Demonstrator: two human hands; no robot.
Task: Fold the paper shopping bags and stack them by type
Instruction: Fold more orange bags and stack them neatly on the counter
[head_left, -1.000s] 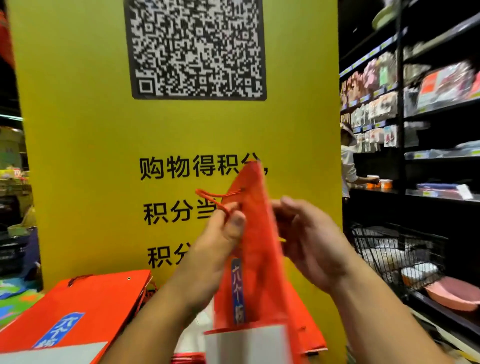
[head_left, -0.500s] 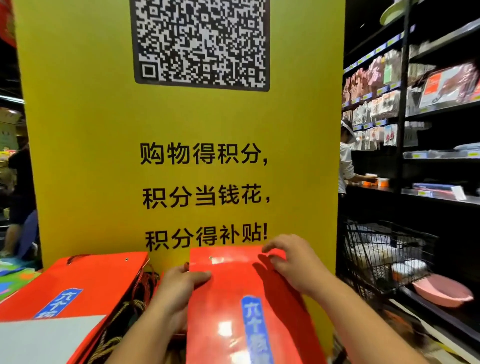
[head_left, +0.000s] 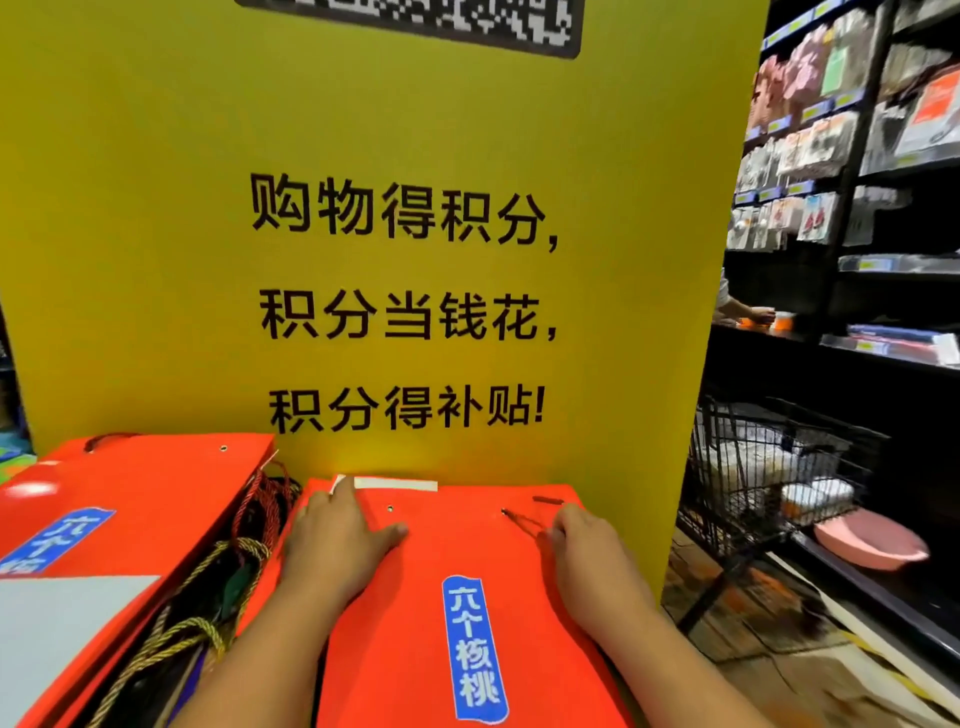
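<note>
- Two hands lie on one flattened orange bag (head_left: 431, 623) at 6 o'clock: left hand (head_left: 337, 545) presses near its top edge with straight fingers, right hand (head_left: 587, 561) rests loose, fingertips touching the cord handle (head_left: 522, 521).
- Blue label (head_left: 475, 649) on it reads "六个核桃".
- More orange bags (head_left: 130, 499) with the same blue label sit at 8 o'clock, rope handles (head_left: 223, 597) in between.
- Yellow sign (head_left: 156, 234) behind says "购物得积分,积分当钱花,积分得补贴!"
- Dark shop shelves (head_left: 857, 156) full of packets at 2 o'clock, wire basket (head_left: 769, 467) below.

Orange bag (head_left: 415, 597), blue label (head_left: 474, 649), yellow sign (head_left: 363, 156)
</note>
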